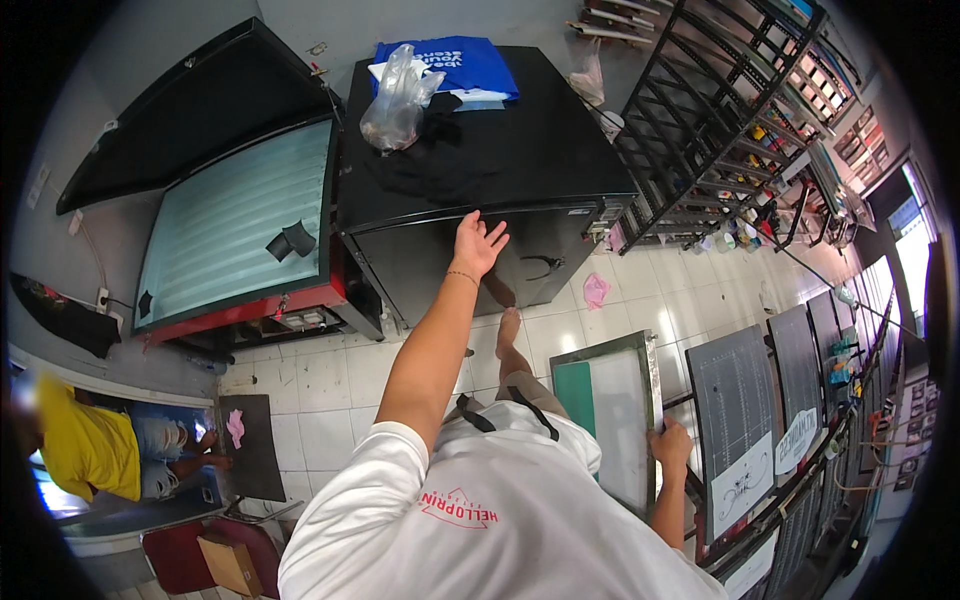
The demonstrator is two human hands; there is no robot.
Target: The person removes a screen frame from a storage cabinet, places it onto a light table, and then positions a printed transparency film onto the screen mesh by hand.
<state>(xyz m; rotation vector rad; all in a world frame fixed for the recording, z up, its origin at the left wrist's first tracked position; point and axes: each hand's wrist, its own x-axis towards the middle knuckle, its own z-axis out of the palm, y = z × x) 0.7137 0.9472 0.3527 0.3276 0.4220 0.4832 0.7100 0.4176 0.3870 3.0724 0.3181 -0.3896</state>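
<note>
At centre, head view: left hand (pixel 478 243), fingers spread apart, rests flat on the near top edge of a black cabinet (pixel 500 160). Right hand (pixel 668 442), lower right, is clamped on the right edge of a metal-framed printing screen (pixel 612 415) held upright above the white tiled floor (pixel 320 385). On the cabinet's far end lie a clear plastic bag (pixel 398 100) and a blue bag (pixel 455 62). Far right stands a black wire rack (pixel 700 120); far left, a glass-topped exposure unit (pixel 235 225).
</note>
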